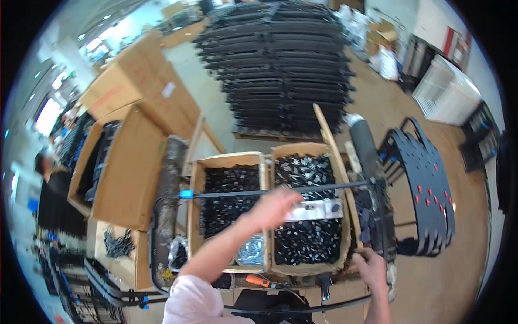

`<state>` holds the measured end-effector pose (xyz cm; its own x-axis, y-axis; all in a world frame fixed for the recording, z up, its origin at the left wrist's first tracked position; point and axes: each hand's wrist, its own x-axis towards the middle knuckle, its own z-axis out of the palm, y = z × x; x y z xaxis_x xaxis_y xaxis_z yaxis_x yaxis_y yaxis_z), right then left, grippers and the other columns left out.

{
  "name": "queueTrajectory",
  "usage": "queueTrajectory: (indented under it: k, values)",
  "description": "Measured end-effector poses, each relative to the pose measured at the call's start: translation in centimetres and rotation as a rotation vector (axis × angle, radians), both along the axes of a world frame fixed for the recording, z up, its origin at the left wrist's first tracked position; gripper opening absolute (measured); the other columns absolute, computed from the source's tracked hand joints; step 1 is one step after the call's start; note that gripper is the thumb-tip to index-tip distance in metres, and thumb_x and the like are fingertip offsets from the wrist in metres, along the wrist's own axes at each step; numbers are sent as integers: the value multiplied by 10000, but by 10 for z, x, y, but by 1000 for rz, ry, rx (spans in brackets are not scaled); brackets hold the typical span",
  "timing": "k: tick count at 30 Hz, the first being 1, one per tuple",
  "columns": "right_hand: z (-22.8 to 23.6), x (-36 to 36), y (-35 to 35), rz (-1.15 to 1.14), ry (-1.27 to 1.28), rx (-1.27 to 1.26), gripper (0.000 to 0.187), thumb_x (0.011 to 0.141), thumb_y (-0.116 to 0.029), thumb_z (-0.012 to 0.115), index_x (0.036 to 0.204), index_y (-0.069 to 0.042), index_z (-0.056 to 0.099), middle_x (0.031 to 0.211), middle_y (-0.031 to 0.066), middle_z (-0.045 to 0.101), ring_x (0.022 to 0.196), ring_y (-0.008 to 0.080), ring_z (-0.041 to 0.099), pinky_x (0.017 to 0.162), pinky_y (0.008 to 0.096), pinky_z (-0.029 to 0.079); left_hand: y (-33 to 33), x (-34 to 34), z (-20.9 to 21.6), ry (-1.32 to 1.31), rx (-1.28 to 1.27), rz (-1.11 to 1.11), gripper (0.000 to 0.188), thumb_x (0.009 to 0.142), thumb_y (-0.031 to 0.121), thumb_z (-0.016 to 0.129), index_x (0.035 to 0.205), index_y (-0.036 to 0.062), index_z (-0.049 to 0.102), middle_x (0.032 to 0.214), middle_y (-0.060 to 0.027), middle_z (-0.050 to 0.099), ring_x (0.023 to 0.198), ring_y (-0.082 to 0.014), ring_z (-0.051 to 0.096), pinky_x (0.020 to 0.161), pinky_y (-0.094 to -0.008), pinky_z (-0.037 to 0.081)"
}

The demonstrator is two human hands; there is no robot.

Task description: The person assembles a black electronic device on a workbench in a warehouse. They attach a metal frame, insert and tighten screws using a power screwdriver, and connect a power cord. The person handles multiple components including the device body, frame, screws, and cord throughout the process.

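A large black tubular frame (329,187) lies across two cardboard boxes of small parts, with a blue piece (186,194) on its far bar. My left hand (274,208) reaches over the boxes, just nearer than that bar and at the left end of a whitish strip (318,210). Motion smears its fingers, and whether they grip anything is unclear. Near the right box's front corner, my right hand (371,270) is beside the frame's right side. Its thumb and fingers look apart, with nothing visible between them.
The left box (191,216) holds black parts and a bag of silvery pieces (250,250); the right box (345,237) holds small dark parts. An orange-handled tool (258,281) and a black tool (325,286) are in front. A curved black panel (429,183) stands right, stacked black parts (280,70) behind.
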<state>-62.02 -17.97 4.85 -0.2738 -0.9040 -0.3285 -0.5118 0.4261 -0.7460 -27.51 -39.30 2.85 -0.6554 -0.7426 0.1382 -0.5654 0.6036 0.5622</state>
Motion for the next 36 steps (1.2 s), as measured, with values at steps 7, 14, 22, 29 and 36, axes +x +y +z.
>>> queueTrajectory:
  k: [7, 14, 22, 29, 36]
  values:
    - [-28, 166, -53, 581, -388, 168, 448, 1006, -188, 730, 1349, 84, 636, 1081, 139, 749, 778, 150, 684, 696, 301, 578, 197, 35, -28, 57, 226, 229, 330, 939, 81, 661, 1258, 47, 589, 1061, -164, 609, 1010, -425, 658, 850, -516, 562]
    - [-13, 216, -10, 529, -519, 216, 326, 1042, -122, 637, 1346, -26, 703, 889, 38, 722, 715, 112, 661, 660, 284, 559, 254, 111, -78, 499, 596, 523, 327, 1055, 190, 623, 1354, 57, 605, 1106, -116, 678, 963, -248, 661, 844, -386, 564]
    - [-37, 211, 22, 166, -519, 7, 410, 988, -119, 678, 1354, 64, 656, 1092, 115, 716, 834, 163, 694, 716, 302, 587, 307, 199, -62, 734, 1125, 356, 417, 1130, 296, 563, 1465, 49, 578, 1101, -35, 661, 974, -122, 646, 861, -293, 565]
    - [-33, 246, -58, 240, 70, -221, 447, 884, -192, 758, 1285, 3, 727, 1115, 176, 756, 967, 242, 729, 889, 365, 571, 372, 229, -51, 543, 858, 282, 401, 1122, 216, 576, 1479, 35, 549, 1210, -59, 702, 1095, -134, 660, 965, -319, 550]
    - [-34, 258, -181, 447, 363, -532, 356, 832, -95, 705, 1180, -41, 762, 1192, 211, 713, 1163, 397, 673, 1047, 465, 522, 417, 240, -53, 657, 791, 455, 376, 1105, 133, 574, 1450, -10, 535, 1263, -110, 716, 1184, -179, 676, 1044, -342, 526]
